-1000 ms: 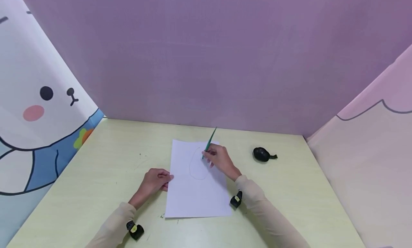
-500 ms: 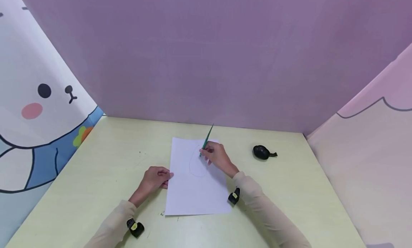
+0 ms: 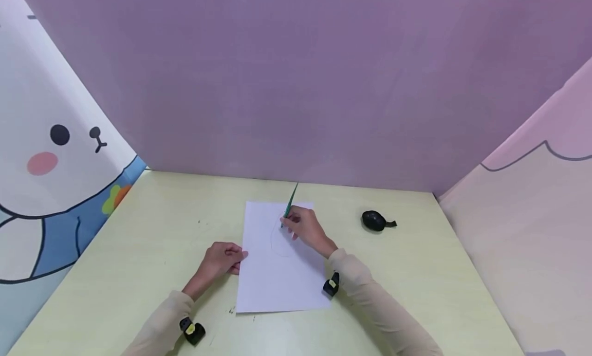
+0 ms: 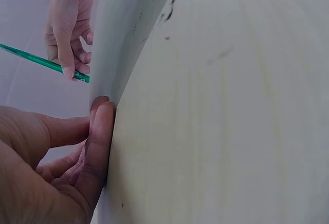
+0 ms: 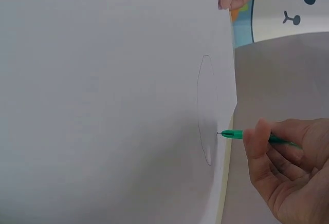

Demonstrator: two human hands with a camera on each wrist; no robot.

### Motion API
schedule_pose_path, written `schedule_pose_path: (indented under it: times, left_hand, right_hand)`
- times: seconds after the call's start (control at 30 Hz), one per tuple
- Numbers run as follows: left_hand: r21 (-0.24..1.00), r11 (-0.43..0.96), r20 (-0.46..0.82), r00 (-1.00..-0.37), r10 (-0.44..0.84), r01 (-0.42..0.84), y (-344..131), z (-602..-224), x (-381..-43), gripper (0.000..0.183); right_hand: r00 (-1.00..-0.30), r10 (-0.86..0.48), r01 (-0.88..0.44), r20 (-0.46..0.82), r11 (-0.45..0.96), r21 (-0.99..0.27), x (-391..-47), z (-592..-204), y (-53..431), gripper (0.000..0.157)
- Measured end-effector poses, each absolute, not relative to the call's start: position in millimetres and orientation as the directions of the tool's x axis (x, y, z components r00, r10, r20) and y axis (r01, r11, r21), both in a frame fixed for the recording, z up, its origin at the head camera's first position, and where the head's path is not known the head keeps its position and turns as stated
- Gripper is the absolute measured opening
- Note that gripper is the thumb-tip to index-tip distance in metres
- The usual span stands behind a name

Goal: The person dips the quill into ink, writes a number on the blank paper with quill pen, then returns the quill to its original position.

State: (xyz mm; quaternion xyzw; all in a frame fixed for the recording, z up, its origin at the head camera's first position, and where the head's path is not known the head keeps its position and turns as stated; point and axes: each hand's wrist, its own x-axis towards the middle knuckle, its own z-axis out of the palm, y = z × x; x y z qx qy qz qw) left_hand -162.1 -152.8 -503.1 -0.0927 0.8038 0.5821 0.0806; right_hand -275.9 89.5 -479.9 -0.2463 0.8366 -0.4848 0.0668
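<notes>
A white sheet of paper (image 3: 277, 289) lies on the table, with a thin oval outline (image 5: 198, 98) drawn on its upper part. My right hand (image 3: 305, 227) pinches a slim green pen (image 3: 289, 201) between thumb and fingers, its top end leaning away from me. In the right wrist view the pen's tip meets the paper at the side of the oval. At the sheet's left edge, my left hand (image 3: 222, 258) pinches the paper between thumb and fingers. The left wrist view shows these fingers (image 4: 97, 152) under the slightly raised edge.
A black rounded object with a short tail (image 3: 373, 221) sits on the table (image 3: 407, 274) to the right of the paper. Dark marks spot the tabletop near the sheet. A purple panel (image 3: 296, 89) rises behind, with cartoon-printed panels on both sides.
My right hand and the pen have shifted a little to the left over the paper, within the oval's upper area. The left hand keeps its place at the sheet's edge.
</notes>
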Motion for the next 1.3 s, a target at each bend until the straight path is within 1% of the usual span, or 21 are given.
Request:
schedule_pose_path:
  times: [0.27, 0.7, 1.03, 1.3]
  left_hand:
    - [0.924, 0.299, -0.232, -0.971, -0.057, -0.238, -151, -503, -161, 0.016]
    - [0.921, 0.298, -0.241, -0.968, -0.073, -0.252, -150, -505, -161, 0.016]
    - [0.925, 0.295, -0.227, -0.971, -0.074, -0.239, -152, -504, -162, 0.016]
    - [0.922, 0.316, -0.212, -0.975, -0.067, -0.223, -151, -505, -160, 0.016]
  right_hand:
    - [-0.847, -0.512, -0.374, 0.141, 0.387, -0.843, -272, -481, 84, 0.008]
    - [-0.835, -0.534, -0.39, 0.134, 0.401, -0.829, -267, -481, 78, 0.006]
    - [-0.836, -0.532, -0.392, 0.133, 0.412, -0.822, -266, -482, 78, 0.009]
    - [-0.835, -0.533, -0.39, 0.14, 0.392, -0.833, -264, -483, 80, 0.008]
